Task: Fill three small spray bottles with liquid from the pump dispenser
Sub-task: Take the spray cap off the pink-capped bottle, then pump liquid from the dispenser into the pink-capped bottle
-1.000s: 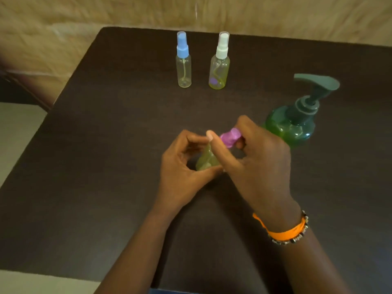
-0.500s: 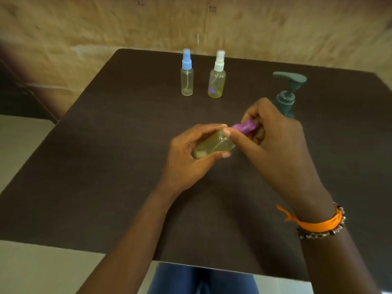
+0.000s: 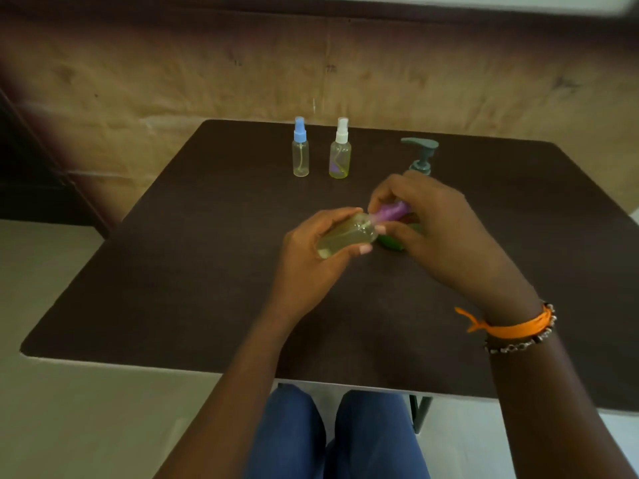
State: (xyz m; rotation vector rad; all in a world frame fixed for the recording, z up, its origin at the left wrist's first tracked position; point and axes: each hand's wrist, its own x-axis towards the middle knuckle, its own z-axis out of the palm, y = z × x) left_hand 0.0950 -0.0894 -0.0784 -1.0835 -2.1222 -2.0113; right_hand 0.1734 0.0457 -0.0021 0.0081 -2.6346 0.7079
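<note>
Your left hand [image 3: 311,257] grips the tilted spray bottle [image 3: 345,236] by its body above the table [image 3: 173,271], so brace it there while your right hand [image 3: 446,233], pinching the purple cap [image 3: 494,213] just beyond that grip, twists squarely to avoid spilling.

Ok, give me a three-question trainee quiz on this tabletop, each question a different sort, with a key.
1. True or false: the left hand holds the body of the tilted bottle.
2. Which cap do the right hand fingers pinch? A) blue B) white C) purple
3. Fill in: the two bottles standing at the far side of the table have a blue cap and a ___ cap.

Key: 1 true; 2 C, the purple cap; 3 white.
</note>
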